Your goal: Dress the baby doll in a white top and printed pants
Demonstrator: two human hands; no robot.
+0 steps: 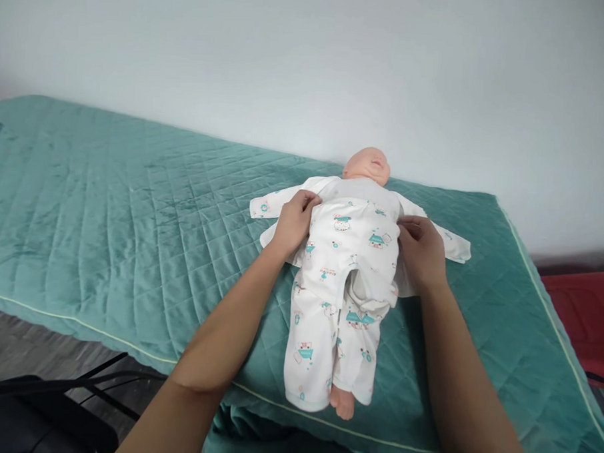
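Note:
A baby doll (365, 165) lies on its back, head toward the wall, one bare foot showing below a trouser leg. It wears white printed baby trousers (349, 236), open at the crotch and drawn high over the torso. Under them is a white baby shirt (272, 202) whose sleeves spread out to both sides. My left hand (295, 221) pinches the upper left edge of the trousers with thumb and fingers. At the opposite edge, my right hand (423, 250) is closed on the trousers too, its fingertips partly hidden. The doll's hands are out of sight.
The doll lies on a green quilted cover (147, 213) spread over a bed or table against a pale wall (269, 65). A red chair (581, 319) stands off to the right. Black frame parts and a dark object (38, 418) are at lower left.

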